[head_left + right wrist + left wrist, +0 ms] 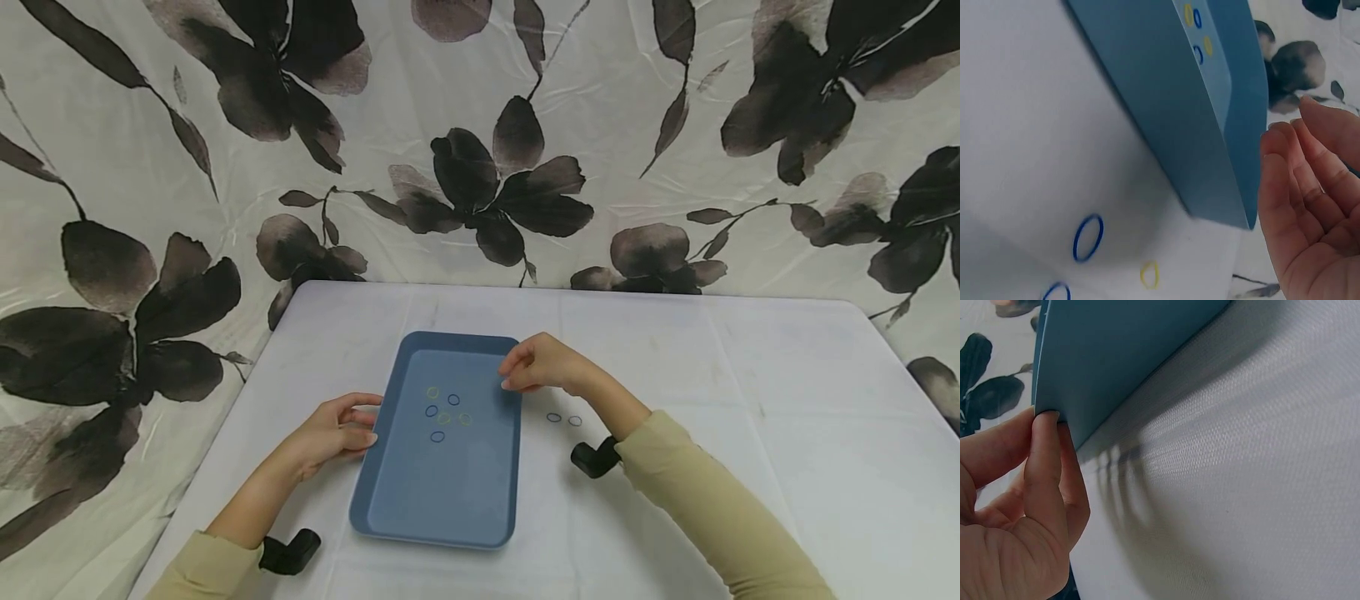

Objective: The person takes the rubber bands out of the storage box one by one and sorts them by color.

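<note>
A blue rectangular tray (442,500) lies on the table with several thin blue and yellow rubber bands (437,437) in its upper half. My left hand (333,429) holds the tray's left edge, fingertips and thumb at the rim; in the left wrist view this hand (1029,494) meets the outer wall. Over the tray's upper right edge is my right hand (543,364), its fingers bent. The right wrist view shows that hand (1313,194) beside the tray's corner, a gap between thumb and fingers and nothing visible in it.
Right of the tray, a blue rubber band (1088,237) and a yellow one (1149,275) lie on the white table (787,467), with another blue one partly in view. Black wrist devices (595,458) sit at both wrists. A floral cloth (630,100) hangs behind the table.
</note>
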`<state>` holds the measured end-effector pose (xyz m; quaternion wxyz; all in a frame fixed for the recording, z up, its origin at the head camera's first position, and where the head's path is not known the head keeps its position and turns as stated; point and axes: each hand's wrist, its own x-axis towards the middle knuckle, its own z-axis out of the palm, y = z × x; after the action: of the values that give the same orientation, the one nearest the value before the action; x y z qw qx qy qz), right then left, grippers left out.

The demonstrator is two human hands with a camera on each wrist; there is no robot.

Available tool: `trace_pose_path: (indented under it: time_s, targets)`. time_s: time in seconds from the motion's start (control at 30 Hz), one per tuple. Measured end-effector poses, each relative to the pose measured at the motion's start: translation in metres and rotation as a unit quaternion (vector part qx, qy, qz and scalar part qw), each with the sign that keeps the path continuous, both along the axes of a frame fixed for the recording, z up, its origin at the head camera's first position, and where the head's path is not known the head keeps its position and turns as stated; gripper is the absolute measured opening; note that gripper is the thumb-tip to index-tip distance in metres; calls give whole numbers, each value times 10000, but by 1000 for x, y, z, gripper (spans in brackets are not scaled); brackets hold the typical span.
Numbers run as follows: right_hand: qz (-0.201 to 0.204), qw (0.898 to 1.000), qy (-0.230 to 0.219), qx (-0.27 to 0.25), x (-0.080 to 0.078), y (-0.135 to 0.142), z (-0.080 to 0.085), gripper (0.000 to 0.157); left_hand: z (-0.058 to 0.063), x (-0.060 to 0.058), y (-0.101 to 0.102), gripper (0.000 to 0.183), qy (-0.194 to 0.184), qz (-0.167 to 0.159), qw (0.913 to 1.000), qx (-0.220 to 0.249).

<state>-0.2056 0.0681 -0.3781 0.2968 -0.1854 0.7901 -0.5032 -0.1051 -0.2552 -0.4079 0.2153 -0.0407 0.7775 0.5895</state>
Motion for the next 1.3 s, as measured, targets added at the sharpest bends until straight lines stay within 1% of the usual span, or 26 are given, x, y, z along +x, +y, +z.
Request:
trace_pose_path:
  time_s: [0.23,0.53,0.67,0.73,0.87,0.97,1.13,1.2,1.3]
  targets:
    - [266,9994,136,-146,4,-23,-9,24,1,1,-1,61,-20,-37,10000,15]
    - [501,9968,580,222,10,-46,-20,21,2,1,1,61,-20,-35,10000,-20]
    - [567,9916,1070,457,13,-55,-27,19,4,0,1,60,-15,-7,10000,-22]
    - [580,9872,1339,649,16,-59,-31,17,4,0,1,60,-18,4,10000,-26]
    - [511,9788,1737,955,22,-64,-38,18,3,0,0,61,-57,-10,10000,-33]
    - [427,9745,1905,1105,25,-66,-41,20,2,1,0,61,-89,-16,10000,-35]
    - [340,9696,2006,1361,28,-68,-43,21,1,1,0,61,-92,-19,10000,-11]
    - [345,9679,2102,1332,30,-68,-45,20,1,2,0,61,-82,-17,10000,-14]
    - [495,9640,2290,1260,32,-67,-45,20,1,3,0,61,-44,-46,10000,12]
